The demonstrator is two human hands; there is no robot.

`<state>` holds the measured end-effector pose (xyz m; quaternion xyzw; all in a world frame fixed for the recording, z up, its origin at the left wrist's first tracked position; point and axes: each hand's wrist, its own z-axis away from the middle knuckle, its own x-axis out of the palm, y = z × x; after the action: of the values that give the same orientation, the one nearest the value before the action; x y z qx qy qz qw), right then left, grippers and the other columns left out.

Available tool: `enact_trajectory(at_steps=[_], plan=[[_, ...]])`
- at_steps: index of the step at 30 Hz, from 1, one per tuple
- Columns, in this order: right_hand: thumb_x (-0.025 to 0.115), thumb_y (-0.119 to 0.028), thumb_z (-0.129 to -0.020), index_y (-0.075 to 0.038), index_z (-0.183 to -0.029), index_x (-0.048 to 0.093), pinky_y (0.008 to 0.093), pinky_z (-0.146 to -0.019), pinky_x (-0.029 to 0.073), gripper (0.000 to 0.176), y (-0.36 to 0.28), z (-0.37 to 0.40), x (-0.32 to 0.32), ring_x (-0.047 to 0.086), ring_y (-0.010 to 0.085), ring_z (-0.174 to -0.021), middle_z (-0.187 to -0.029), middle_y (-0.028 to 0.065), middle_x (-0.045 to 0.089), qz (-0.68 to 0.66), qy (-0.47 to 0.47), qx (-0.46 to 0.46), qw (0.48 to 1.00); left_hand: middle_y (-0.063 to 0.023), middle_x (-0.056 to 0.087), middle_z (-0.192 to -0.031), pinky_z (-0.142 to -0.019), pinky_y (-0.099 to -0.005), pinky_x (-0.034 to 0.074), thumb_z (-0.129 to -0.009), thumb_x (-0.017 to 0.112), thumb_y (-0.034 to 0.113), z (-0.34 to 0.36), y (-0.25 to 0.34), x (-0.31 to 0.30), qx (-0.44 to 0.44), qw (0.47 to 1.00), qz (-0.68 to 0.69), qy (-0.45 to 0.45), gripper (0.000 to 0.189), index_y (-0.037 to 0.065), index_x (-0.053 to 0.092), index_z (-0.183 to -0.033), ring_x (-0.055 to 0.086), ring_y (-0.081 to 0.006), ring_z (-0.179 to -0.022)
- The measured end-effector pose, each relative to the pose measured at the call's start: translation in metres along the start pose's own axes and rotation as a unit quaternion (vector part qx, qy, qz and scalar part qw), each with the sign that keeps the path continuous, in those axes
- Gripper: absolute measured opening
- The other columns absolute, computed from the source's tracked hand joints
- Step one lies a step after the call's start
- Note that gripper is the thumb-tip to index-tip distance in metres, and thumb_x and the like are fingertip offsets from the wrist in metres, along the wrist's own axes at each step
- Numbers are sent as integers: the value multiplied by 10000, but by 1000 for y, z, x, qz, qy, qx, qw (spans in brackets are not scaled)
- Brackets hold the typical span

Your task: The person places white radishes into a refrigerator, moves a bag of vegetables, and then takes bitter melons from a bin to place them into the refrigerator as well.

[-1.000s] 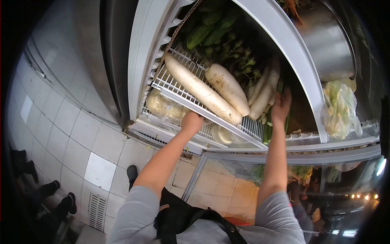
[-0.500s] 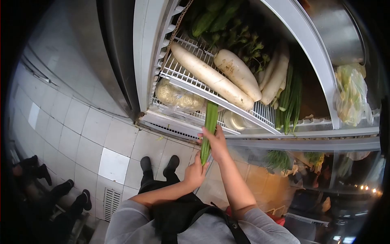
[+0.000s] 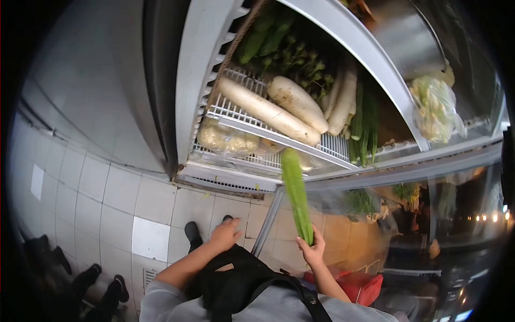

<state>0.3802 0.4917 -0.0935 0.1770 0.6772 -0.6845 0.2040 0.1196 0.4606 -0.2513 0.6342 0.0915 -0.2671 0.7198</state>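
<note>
My right hand (image 3: 313, 248) is closed round the lower end of a long, ridged green gourd (image 3: 296, 196). The gourd stands nearly upright in view, its far tip in front of the fridge's lower shelf. Away to the left, my left hand (image 3: 225, 236) holds nothing, its fingers apart above my dark shoes. On the wire shelf (image 3: 232, 114) lie white radishes, among them a long one (image 3: 268, 110) at the front and a thicker, soil-marked one (image 3: 298, 102) behind it.
The fridge's glass door (image 3: 332, 220) stands open at the right. Below the shelf sits a bagged pale bundle (image 3: 225, 138). A bag of vegetables (image 3: 433, 107) and a metal pot (image 3: 410, 40) are at upper right. Other people's shoes (image 3: 115, 290) show at lower left.
Both hands were on the gourd. My left hand has let go and moved left, while my right hand has drawn the gourd back and to the right, away from the shelf.
</note>
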Motion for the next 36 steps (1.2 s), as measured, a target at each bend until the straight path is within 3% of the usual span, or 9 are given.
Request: enact_trajectory(at_steps=[2, 8, 16, 18, 24, 27, 30, 32, 36], plan=[[649, 7, -752, -1, -1196, 471, 231, -494, 447, 479, -19, 10, -9, 552, 113, -623, -921, 102, 573, -43, 61, 49, 996, -166, 563, -1073, -842, -416, 453, -841, 577, 271, -4, -6, -13, -30, 999, 9, 34, 480, 84, 447, -1264, 554, -345, -985], [647, -48, -806, -47, -1230, 406, 251, -469, 449, 488, -87, -84, -50, 551, 131, -594, -834, 67, 564, -39, 217, -72, 973, -151, 575, -1061, -852, -417, 449, -824, 609, 204, -23, -4, -45, -93, 990, 50, 89, 529, 79, 396, -1292, 550, -333, -998], [700, -197, -757, 25, -1089, 574, 346, -792, 472, 419, -105, -321, -168, 618, 244, -846, -977, 166, 642, 228, 251, -176, 924, -140, 582, -1052, -795, -399, 475, -815, 626, 220, -6, -15, -23, -163, 981, 67, 75, 549, 82, 396, -1294, 585, -295, -920], [629, -226, -803, -20, -1104, 589, 420, -830, 477, 367, -102, -390, -186, 610, 370, -900, -1012, 198, 635, 579, 296, -203, 732, -142, 589, -1032, -775, -399, 479, -815, 629, 219, -1, -15, -13, -175, 978, 83, 80, 548, 81, 400, -1293, 599, -284, -873], [581, -201, -787, -85, -1214, 539, 484, -909, 433, 444, -93, -452, -187, 563, 417, -992, -1120, 200, 590, 668, 201, -159, 699, -144, 596, -1007, -765, -396, 481, -812, 634, 214, -3, -14, 6, -219, 964, 107, 104, 535, 77, 412, -1279, 607, -283, -844], [574, -150, -759, -115, -1267, 498, 490, -958, 394, 515, -107, -402, -136, 515, 391, -1098, -1219, 204, 530, 679, 297, -183, 646, -144, 598, -1000, -759, -394, 483, -814, 635, 213, -12, -12, 13, -216, 963, 111, 118, 521, 75, 423, -1269, 610, -283, -834], [569, -129, -750, -96, -1294, 462, 486, -1005, 347, 555, -102, -446, -167, 427, 385, -1197, -1306, 200, 454, 651, 223, -128, 714, -141, 597, -965, -694, -352, 494, -813, 643, 196, -20, -12, 14, -183, 970, 90, 134, 522, 79, 427, -1273, 623, -241, -756], [581, -145, -748, -61, -1280, 463, 467, -1028, 322, 551, -75, -501, -195, 412, 389, -1208, -1303, 207, 454, 699, 206, -154, 668, -141, 601, -987, -732, -374, 490, -817, 636, 209, -26, -8, 9, -205, 967, 95, 121, 513, 73, 431, -1267, 619, -257, -812], [579, -228, -815, -123, -1127, 619, 437, -912, 440, 331, -71, -504, -205, 594, 367, -977, -1005, 197, 640, 549, 264, -371, 701, -139, 605, -987, -728, -376, 494, -823, 630, 208, -33, -9, 2, -220, 962, 91, 133, 493, 68, 442, -1257, 626, -256, -799]])
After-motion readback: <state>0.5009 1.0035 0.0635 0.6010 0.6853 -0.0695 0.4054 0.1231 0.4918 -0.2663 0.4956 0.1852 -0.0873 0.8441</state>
